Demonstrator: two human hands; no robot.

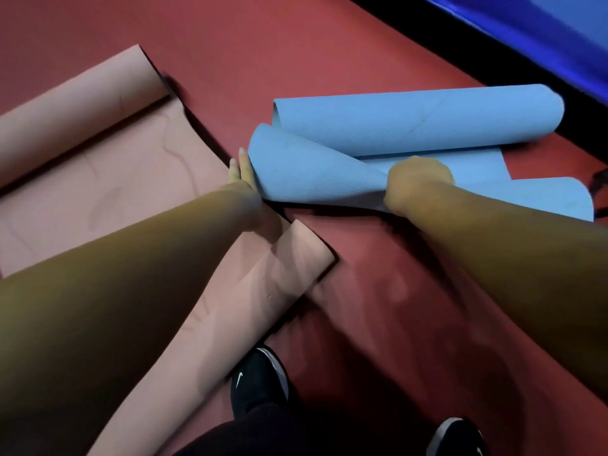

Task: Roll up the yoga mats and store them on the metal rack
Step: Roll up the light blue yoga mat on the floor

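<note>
A red floor [296, 60] is seen spread across nearly the whole view. Up in the far right corner a blue pad [543, 28] is laid, and a black strip [460, 37] is run along its near edge, between pad and floor. At the bottom, two black shoes are planted on the red: the left shoe [260, 380], marked with a white swoosh, and the right shoe [457, 437], cut off by the frame. Dark trousers [263, 432] are glimpsed between them. Something dark [600, 179] is caught at the right edge, too blurred to be named.

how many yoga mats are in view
2. A pink foam yoga mat lies partly unrolled on the left; a blue foam yoga mat lies on the right, its near end gripped by the right hand. Others may be hidden.
</note>
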